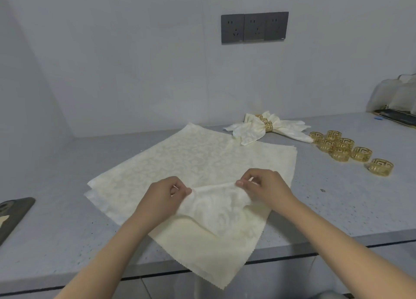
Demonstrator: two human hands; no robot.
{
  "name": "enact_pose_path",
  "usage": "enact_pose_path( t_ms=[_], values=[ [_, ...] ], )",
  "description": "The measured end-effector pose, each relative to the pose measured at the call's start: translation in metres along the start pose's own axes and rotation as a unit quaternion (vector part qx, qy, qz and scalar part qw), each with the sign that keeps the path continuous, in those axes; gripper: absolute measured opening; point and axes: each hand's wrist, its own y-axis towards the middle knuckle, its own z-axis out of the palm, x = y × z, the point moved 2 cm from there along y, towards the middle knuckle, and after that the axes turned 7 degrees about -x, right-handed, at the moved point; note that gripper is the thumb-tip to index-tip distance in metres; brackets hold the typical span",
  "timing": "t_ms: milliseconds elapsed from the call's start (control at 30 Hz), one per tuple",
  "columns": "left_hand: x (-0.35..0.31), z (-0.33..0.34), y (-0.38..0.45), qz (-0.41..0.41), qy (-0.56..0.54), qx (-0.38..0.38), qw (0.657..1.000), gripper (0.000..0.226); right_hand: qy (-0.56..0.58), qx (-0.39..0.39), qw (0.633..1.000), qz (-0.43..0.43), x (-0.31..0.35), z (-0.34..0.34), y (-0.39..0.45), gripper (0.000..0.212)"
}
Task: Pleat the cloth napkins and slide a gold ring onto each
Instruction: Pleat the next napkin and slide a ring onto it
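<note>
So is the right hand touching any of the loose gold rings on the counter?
Apart. The head view shows the right hand pinching the fold of the top napkin, with bare counter between it and the loose gold rings.

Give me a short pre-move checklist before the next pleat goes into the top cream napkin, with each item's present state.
1. Left hand pinches the fold of the cream patterned cloth napkin: ok.
2. Right hand pinches the same fold: ok.
3. Fold raised evenly between both hands: ok.
4. Loose gold openwork napkin rings lie on the grey speckled countertop, to the right: ok.
5. Napkin fully on the countertop: not ok, its near corner hangs over the edge.
6. Only one layer pinched from the stack: cannot tell.
</note>
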Motion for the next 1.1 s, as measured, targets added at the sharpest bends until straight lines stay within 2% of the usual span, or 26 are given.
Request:
enact_pose_path(
  t_ms=[67, 133, 200, 267, 400, 500, 733, 800, 867, 900, 967, 1033, 1100],
  values=[
    [-0.01, -0.009, 0.006, -0.01, -0.008, 0.03, 0.999, 0.021, -0.004, 0.031, 1.0, 0.002, 0.007, -0.01, 0.004, 0.021],
    [-0.018, -0.02, 0.009, -0.013, -0.017, 0.077, 0.997, 0.024, 0.043, 0.089, 0.995, 0.02, 0.008, -0.02, 0.005, 0.026],
    [-0.022, -0.029, 0.012, -0.026, -0.052, 0.118, 0.991, 0.027, 0.09, 0.134, 0.986, 0.035, 0.005, -0.03, 0.01, 0.041],
    [-0.023, -0.035, 0.019, -0.035, -0.081, 0.127, 0.988, 0.028, 0.091, 0.144, 0.985, 0.038, 0.003, -0.034, 0.017, 0.054],
    [-0.019, -0.023, 0.037, -0.018, -0.024, 0.08, 0.996, 0.026, 0.077, 0.135, 0.987, 0.049, 0.001, -0.022, 0.032, 0.029],
    [-0.003, -0.001, 0.056, -0.015, 0.052, 0.05, 0.997, 0.023, 0.017, 0.101, 0.994, 0.043, -0.012, 0.001, 0.051, 0.027],
    [0.036, 0.042, 0.086, -0.04, 0.095, 0.001, 0.995, 0.02, -0.049, 0.076, 0.995, 0.053, -0.041, 0.05, 0.09, 0.014],
    [0.038, 0.046, 0.086, -0.009, 0.102, -0.033, 0.994, 0.011, -0.086, 0.038, 0.995, 0.028, -0.042, 0.054, 0.094, 0.002],
    [0.039, 0.048, 0.086, 0.042, 0.088, -0.048, 0.994, 0.003, -0.073, 0.029, 0.997, -0.014, -0.039, 0.057, 0.092, 0.01],
    [0.037, 0.048, 0.084, 0.063, 0.054, -0.031, 0.996, 0.004, -0.034, 0.046, 0.998, -0.031, -0.036, 0.056, 0.088, 0.01],
    [0.034, 0.05, 0.077, 0.075, -0.008, 0.04, 0.996, 0.011, 0.024, 0.129, 0.99, -0.053, -0.031, 0.057, 0.08, 0.013],
    [0.036, 0.057, 0.073, 0.103, -0.014, 0.091, 0.99, 0.018, -0.008, 0.2, 0.977, -0.072, -0.034, 0.063, 0.073, 0.02],
    [0.037, 0.06, 0.075, 0.125, -0.026, 0.123, 0.984, 0.034, -0.03, 0.197, 0.976, -0.086, -0.037, 0.068, 0.07, 0.022]
  ],
)
